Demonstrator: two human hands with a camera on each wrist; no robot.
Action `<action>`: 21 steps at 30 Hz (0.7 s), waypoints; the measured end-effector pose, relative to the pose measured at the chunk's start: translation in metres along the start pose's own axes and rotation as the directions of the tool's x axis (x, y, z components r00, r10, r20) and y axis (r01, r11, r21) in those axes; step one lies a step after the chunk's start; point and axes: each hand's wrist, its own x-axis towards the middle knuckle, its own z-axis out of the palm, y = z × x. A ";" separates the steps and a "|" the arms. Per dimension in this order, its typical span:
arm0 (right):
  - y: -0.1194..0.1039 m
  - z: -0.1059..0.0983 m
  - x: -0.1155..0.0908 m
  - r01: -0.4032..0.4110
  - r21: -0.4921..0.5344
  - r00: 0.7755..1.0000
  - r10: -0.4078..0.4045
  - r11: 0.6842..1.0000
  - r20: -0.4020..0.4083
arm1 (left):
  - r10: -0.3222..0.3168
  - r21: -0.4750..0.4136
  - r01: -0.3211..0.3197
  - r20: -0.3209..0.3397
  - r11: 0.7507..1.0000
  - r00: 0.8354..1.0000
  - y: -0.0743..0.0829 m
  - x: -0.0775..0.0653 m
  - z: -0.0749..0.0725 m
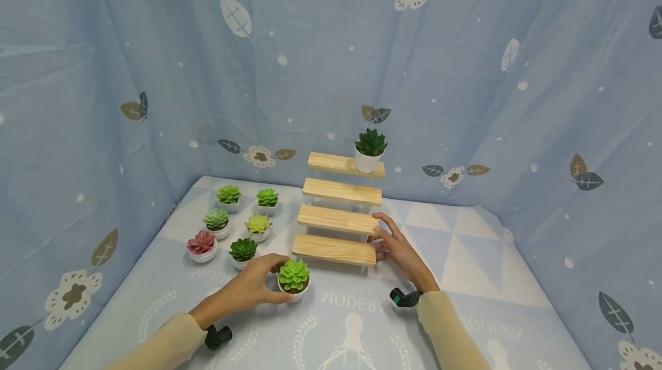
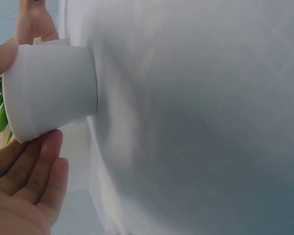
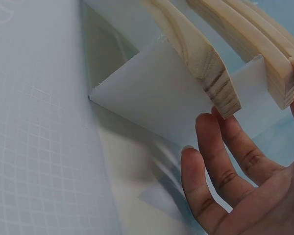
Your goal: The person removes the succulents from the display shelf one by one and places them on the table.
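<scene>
My left hand holds a small bright-green potted succulent between thumb and fingers, in front of the stand. In the left wrist view, the white pot has its base at or close to the tablecloth; which one I cannot tell. At the right side of the wooden-tiered stand, my right hand touches the plank ends with loosely bent fingers. The right wrist view shows fingertips against the end of the lowest plank. A dark-green succulent in a white pot stands on the top tier, right end.
Left of the stand are several potted succulents, among them a red one, a yellow-green one and a dark-green one close to my left hand. A patterned cloth covers the table. Blue curtains surround it.
</scene>
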 end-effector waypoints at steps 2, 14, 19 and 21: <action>-0.001 0.001 0.000 0.001 0.002 1.000 -0.001 1.000 0.002 | 0.003 0.000 -0.003 0.005 1.000 1.000 0.000 0.001 -0.001; 0.004 0.001 -0.002 0.001 0.009 1.000 -0.001 1.000 0.010 | 0.090 -0.028 -0.090 0.008 0.996 0.996 0.003 0.001 -0.012; 0.002 0.001 -0.002 0.007 0.008 1.000 -0.007 1.000 0.000 | 0.174 0.001 -0.174 -0.080 0.985 0.982 0.008 0.012 -0.026; 0.001 0.001 -0.001 0.014 0.005 1.000 -0.014 1.000 -0.007 | 0.187 0.021 -0.186 -0.123 0.982 0.975 0.012 0.019 -0.033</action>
